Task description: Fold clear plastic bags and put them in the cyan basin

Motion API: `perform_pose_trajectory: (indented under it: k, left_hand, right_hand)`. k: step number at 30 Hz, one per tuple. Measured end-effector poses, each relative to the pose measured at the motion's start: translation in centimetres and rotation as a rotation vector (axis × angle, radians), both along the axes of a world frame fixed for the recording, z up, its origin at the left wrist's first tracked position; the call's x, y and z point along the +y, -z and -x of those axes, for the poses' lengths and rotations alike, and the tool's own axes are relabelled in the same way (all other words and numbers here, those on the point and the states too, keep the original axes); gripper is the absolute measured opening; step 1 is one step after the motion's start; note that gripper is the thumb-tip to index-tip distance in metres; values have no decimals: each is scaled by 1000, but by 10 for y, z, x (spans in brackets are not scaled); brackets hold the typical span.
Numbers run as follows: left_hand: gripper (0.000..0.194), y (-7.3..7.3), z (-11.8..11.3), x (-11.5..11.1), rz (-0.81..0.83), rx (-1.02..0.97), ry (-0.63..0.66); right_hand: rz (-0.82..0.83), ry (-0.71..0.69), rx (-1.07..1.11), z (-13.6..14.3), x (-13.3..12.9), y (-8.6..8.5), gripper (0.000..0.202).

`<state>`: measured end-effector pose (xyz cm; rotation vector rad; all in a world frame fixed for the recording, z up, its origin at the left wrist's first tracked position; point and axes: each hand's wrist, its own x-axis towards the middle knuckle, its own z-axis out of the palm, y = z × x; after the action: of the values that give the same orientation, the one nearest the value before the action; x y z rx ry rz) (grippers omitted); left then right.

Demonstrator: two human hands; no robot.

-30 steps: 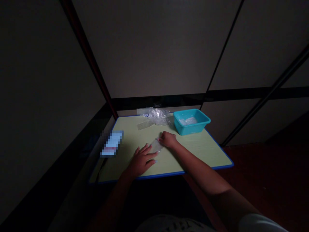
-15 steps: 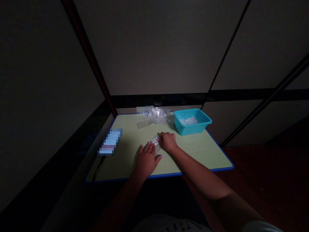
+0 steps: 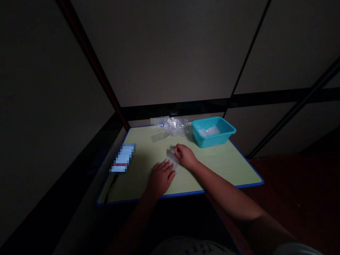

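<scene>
A small clear plastic bag (image 3: pixel 174 161) lies flat on the pale table (image 3: pixel 140 177) between my two hands. My left hand (image 3: pixel 160 180) rests palm down with its fingers stretched out, the fingertips at the near edge of the bag. At the bag's far end, the fingers of my right hand (image 3: pixel 185 156) are pinched together on the plastic. The bag is see-through, and I cannot make out whether anything is inside it.
Clear plastic bags (image 3: pixel 174 124) lie in a crumpled pile at the table's back edge. To their right stands a turquoise basin (image 3: pixel 212 140) with clear plastic in it. A lit, blurred-out phone-like device (image 3: pixel 123 157) is at the left edge. Wall panels rise behind.
The bag, crumpled near the fingers before, now lies flatter. My left hand has slid slightly toward me, and my right fingers have shifted into a pinch at the bag's far end.
</scene>
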<state>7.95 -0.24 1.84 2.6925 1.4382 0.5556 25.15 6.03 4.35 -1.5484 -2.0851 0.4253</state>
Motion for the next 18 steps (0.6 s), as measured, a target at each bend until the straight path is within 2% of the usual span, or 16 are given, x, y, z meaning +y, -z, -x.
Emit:
perform_pose_trajectory:
  k: [5, 8, 10, 13, 18]
  left_hand:
    - [31, -1, 0, 0, -9, -20, 9]
    - [30, -3, 0, 0, -10, -21, -2]
    - [30, -4, -1, -1, -5, -24, 5]
    - [30, -5, -1, -1, 1, -45, 13]
    - [29, -3, -2, 0, 5, -77, 17]
  right_hand:
    - [24, -126, 143, 3, -5, 9, 17]
    - [65, -186, 169, -2, -10, 14, 35]
    - [92, -216, 139, -6, -14, 17, 44]
    - [113, -237, 39, -7, -22, 20, 44]
    - [63, -285, -21, 2, -26, 23, 52]
